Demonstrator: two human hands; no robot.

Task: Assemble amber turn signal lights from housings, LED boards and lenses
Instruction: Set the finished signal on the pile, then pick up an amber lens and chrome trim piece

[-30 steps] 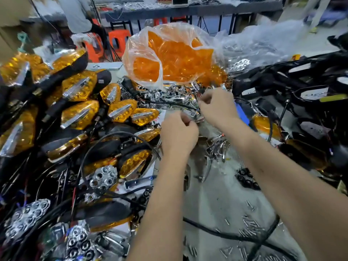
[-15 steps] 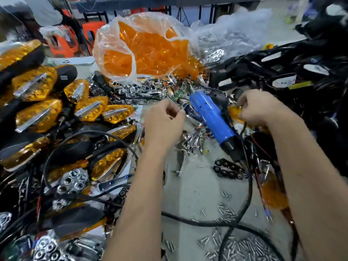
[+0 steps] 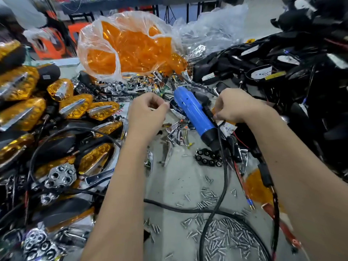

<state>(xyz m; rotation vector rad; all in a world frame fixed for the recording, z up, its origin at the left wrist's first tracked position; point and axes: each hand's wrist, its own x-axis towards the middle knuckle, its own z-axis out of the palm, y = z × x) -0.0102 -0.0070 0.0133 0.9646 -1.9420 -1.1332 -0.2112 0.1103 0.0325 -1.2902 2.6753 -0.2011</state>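
Beside the blue-barrelled electric screwdriver (image 3: 194, 114), the right hand (image 3: 235, 108) now pinches an amber lens piece (image 3: 213, 112), having left the chrome parts heap (image 3: 131, 87), while the left hand (image 3: 148, 112) curls on something unseen, suggesting fitting begins.

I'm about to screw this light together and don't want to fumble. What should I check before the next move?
1. Screwdriver within reach: ok, it lies on the table between the hands.
2. Screws at hand: ok, a loose heap lies near the front edge.
3. Left hand holding a part: cannot tell, its fingers are curled and hide what they pinch.
4. Right hand free for the tool: not ok, it grips a part by the screwdriver.
5. Cable clear of the screws: not ok, it runs across the heap.
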